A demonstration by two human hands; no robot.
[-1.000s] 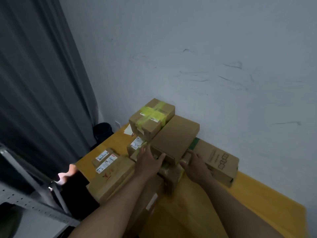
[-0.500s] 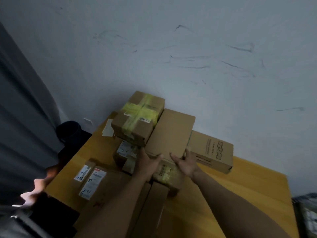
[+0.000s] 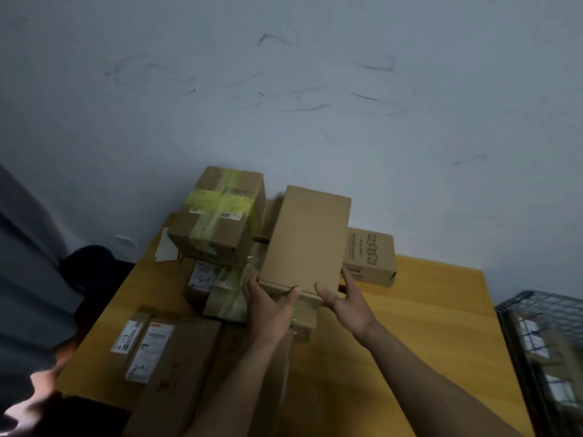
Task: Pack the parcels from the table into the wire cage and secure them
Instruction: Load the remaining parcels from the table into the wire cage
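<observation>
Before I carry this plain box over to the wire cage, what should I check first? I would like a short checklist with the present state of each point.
1. Left hand and right hand grip the plain cardboard box at its near end: ok.
2. Box top closed: ok.
3. Box free of the yellow-taped box beside it: cannot tell.
4. Bare table between the box and the wire cage: ok.
5. Free room in the cage: cannot tell; parcels lie inside.
</observation>
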